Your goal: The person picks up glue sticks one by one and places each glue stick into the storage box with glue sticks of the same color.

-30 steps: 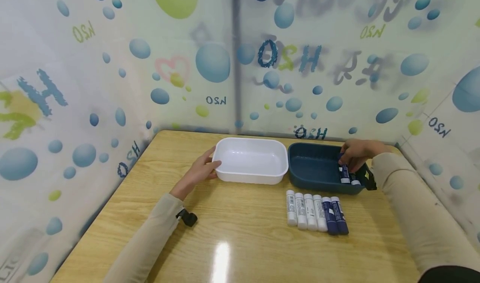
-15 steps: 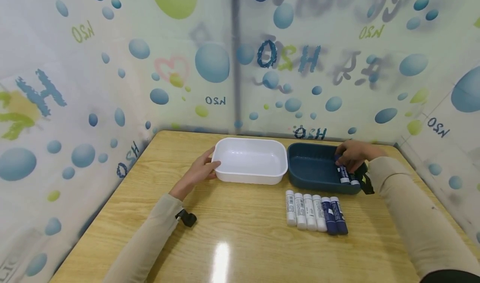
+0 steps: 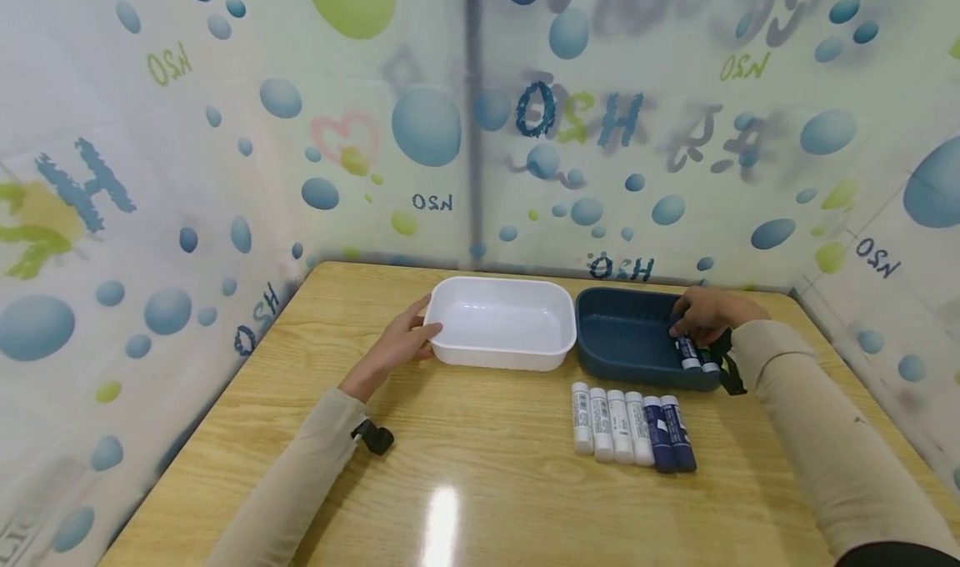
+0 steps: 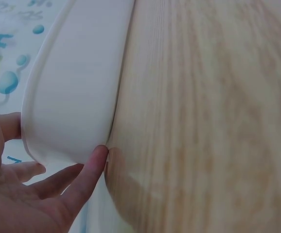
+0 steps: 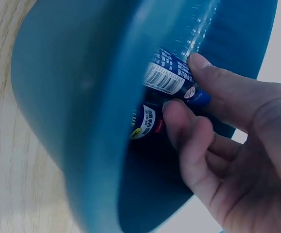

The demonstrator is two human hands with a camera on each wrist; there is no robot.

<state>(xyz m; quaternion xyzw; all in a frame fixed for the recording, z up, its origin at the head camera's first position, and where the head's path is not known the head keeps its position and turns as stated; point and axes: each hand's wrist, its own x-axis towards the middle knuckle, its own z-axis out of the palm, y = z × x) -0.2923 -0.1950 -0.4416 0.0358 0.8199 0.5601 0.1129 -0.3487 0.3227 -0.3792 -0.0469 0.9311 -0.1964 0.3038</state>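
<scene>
My left hand (image 3: 397,346) holds the left end of an oblong white tray (image 3: 502,357), its thumb at the rim. In the left wrist view, fingers (image 4: 89,174) touch the tray's outer wall. Inside the dark blue tray (image 3: 622,368), at its right end, my right hand (image 3: 705,313) pinches a dark blue glue stick (image 5: 167,75) between thumb and fingers. Another dark blue glue stick (image 5: 145,121) lies beside it, partly hidden behind the tray's rim and my fingers. Both sticks show white ends toward me in the head view.
In front of the blue tray, several white glue sticks (image 3: 611,425) and two dark blue glue sticks (image 3: 667,434) lie side by side in a row on the wooden table (image 3: 487,450). The trays stand next to each other near the back edge, before a patterned curtain (image 3: 465,133).
My right hand has shifted slightly left within the blue tray, and the pinched glue stick has moved a little left with it. The left hand and white tray stay put.
</scene>
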